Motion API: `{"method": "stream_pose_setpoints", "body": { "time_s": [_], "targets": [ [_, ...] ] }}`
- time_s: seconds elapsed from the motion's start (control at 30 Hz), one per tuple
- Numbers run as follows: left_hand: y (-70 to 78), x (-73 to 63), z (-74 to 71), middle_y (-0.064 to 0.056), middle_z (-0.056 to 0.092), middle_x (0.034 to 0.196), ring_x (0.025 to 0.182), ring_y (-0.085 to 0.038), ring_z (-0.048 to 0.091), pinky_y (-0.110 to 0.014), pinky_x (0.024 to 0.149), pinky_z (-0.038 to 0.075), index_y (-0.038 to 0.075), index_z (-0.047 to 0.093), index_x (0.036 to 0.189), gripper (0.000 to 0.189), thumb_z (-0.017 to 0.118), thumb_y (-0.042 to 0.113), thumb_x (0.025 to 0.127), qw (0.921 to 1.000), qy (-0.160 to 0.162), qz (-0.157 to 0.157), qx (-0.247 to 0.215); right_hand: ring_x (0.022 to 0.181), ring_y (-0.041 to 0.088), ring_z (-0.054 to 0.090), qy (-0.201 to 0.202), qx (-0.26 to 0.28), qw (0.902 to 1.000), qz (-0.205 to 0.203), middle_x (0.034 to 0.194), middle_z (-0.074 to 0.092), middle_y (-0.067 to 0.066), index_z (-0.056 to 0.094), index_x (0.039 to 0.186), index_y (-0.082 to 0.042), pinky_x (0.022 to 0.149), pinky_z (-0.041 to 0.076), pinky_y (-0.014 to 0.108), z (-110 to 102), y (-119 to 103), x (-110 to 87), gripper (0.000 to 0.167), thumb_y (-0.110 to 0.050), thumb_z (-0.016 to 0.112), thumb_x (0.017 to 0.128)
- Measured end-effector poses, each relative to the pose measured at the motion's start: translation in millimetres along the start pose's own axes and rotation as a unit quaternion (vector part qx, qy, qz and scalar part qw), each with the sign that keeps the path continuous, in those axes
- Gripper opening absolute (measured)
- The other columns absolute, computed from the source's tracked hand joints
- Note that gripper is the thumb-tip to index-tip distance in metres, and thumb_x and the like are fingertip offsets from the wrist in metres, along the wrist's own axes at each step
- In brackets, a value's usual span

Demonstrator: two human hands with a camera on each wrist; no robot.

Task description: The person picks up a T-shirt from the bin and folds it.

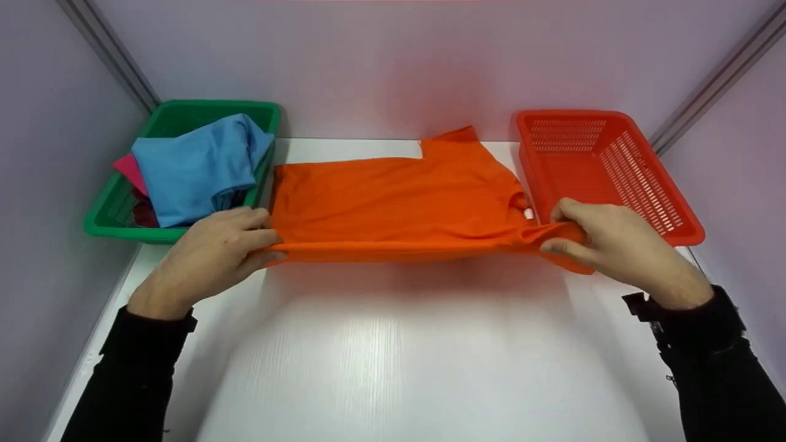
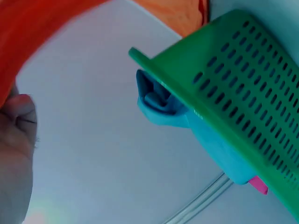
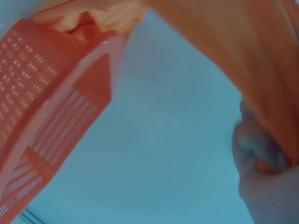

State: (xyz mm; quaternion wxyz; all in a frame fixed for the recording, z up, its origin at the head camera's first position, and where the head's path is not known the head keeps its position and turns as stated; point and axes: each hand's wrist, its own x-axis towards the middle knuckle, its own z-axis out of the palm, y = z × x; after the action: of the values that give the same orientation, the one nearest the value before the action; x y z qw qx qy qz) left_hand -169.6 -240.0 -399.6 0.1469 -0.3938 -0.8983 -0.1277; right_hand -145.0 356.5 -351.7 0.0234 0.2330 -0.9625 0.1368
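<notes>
Two hands, each with its grip pinching the near edge of one orange garment [image 1: 393, 202]: left hand [image 1: 215, 252] at the left end, right hand [image 1: 611, 245] at the right. I read its long axis as left-right across the worktop [image 1: 368, 356], most cloth lying beyond both grips, neither hand clearly nearer. Near edge is raised. Green basket [image 1: 132, 233] crowds the left end, red basket [image 1: 580, 116] the right, back wall [image 1: 344, 73] behind; room is nearside.
</notes>
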Motion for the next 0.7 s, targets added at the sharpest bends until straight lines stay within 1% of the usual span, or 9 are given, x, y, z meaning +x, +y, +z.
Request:
{"method": "stream_pose_setpoints", "body": {
  "time_s": [0.07,0.13,0.17,0.23,0.3,0.4,0.53,0.63,0.7],
  "targets": [
    [0.1,-5.0,-4.5,0.005,0.066,0.089,0.081,-0.011,0.061,-0.031,0.072,0.058,0.016,0.080,0.103,0.015,0.095,0.018,0.100,0.9996,-0.013,-0.015,-0.022,0.062,0.004,0.047,-0.064,0.062,0.9960,-0.011,0.075,0.057,-0.014,0.069,0.109,-0.026,0.058,0.041,0.024,-6.7,-1.2,-6.1,0.020,-0.023,0.089,0.107],
    [0.9,-8.6,-7.5,0.011,0.065,0.086,0.077,-0.005,0.060,-0.029,0.070,0.058,0.019,0.079,0.104,0.015,0.093,0.017,0.102,0.9977,-0.035,-0.036,-0.046,0.059,0.001,0.046,-0.112,0.110,0.9875,-0.012,0.072,0.054,-0.017,0.069,0.106,-0.029,0.055,0.041,0.022,-10.5,-2.2,-9.0,0.022,-0.010,0.081,0.107],
    [1.4,-9.5,-8.4,0.012,0.064,0.083,0.075,-0.004,0.059,-0.028,0.070,0.057,0.020,0.077,0.104,0.014,0.091,0.018,0.104,0.9962,-0.048,-0.049,-0.054,0.058,0.000,0.046,-0.126,0.119,0.9849,-0.013,0.072,0.053,-0.017,0.069,0.105,-0.029,0.055,0.041,0.022,-11.2,-2.5,-9.0,0.025,-0.005,0.077,0.105],
    [2.5,-9.6,-8.4,0.014,0.061,0.078,0.072,-0.004,0.058,-0.027,0.069,0.054,0.021,0.075,0.105,0.012,0.087,0.020,0.108,0.9915,-0.077,-0.079,-0.069,0.060,0.000,0.043,-0.133,0.107,0.9853,-0.004,0.073,0.052,-0.016,0.070,0.106,-0.029,0.057,0.039,0.022,-10.8,-2.8,-6.4,0.028,-0.001,0.072,0.103],
    [3.6,-8.1,-6.4,0.013,0.058,0.075,0.070,-0.005,0.056,-0.027,0.068,0.051,0.021,0.074,0.106,0.010,0.082,0.021,0.112,0.9860,-0.104,-0.105,-0.078,0.064,0.002,0.044,-0.128,0.070,0.9893,0.006,0.077,0.055,-0.015,0.072,0.108,-0.028,0.061,0.040,0.024,-8.4,-2.6,-0.7,0.024,-0.004,0.071,0.106],
    [5.7,-4.1,-0.1,0.010,0.058,0.075,0.069,-0.008,0.055,-0.028,0.067,0.050,0.019,0.073,0.105,0.011,0.079,0.020,0.114,0.9805,-0.134,-0.126,-0.071,0.076,0.007,0.052,-0.105,-0.001,0.9944,0.008,0.087,0.063,-0.010,0.074,0.110,-0.021,0.072,0.050,0.029,-2.0,-1.3,10.1,0.010,-0.012,0.077,0.112],
    [9.8,1.8,11.1,0.003,0.073,0.084,0.072,-0.014,0.065,-0.037,0.070,0.064,0.013,0.078,0.107,0.007,0.083,0.015,0.111,0.9795,-0.146,-0.134,-0.036,0.092,0.021,0.067,-0.062,-0.058,0.9964,0.000,0.100,0.071,0.003,0.075,0.111,-0.011,0.088,0.066,0.045,7.1,1.1,27.8,0.010,-0.015,0.084,0.110],
    [12.9,7.2,19.5,-0.007,0.085,0.095,0.078,-0.023,0.076,-0.048,0.078,0.073,0.008,0.083,0.112,0.007,0.086,0.007,0.106,0.9767,-0.152,-0.152,-0.003,0.102,0.034,0.073,-0.037,-0.070,0.9969,-0.003,0.110,0.075,0.013,0.078,0.117,-0.004,0.098,0.070,0.056,14.8,4.0,45.6,0.011,-0.008,0.083,0.109],
    [15.1,11.7,25.4,-0.013,0.085,0.096,0.079,-0.027,0.078,-0.052,0.080,0.074,0.005,0.084,0.116,0.013,0.086,0.000,0.104,0.9723,-0.164,-0.165,0.023,0.106,0.039,0.074,-0.028,-0.082,0.9962,-0.005,0.115,0.076,0.017,0.079,0.121,-0.001,0.100,0.069,0.060,21.5,6.1,58.7,0.014,-0.004,0.083,0.108]
  ]
}}
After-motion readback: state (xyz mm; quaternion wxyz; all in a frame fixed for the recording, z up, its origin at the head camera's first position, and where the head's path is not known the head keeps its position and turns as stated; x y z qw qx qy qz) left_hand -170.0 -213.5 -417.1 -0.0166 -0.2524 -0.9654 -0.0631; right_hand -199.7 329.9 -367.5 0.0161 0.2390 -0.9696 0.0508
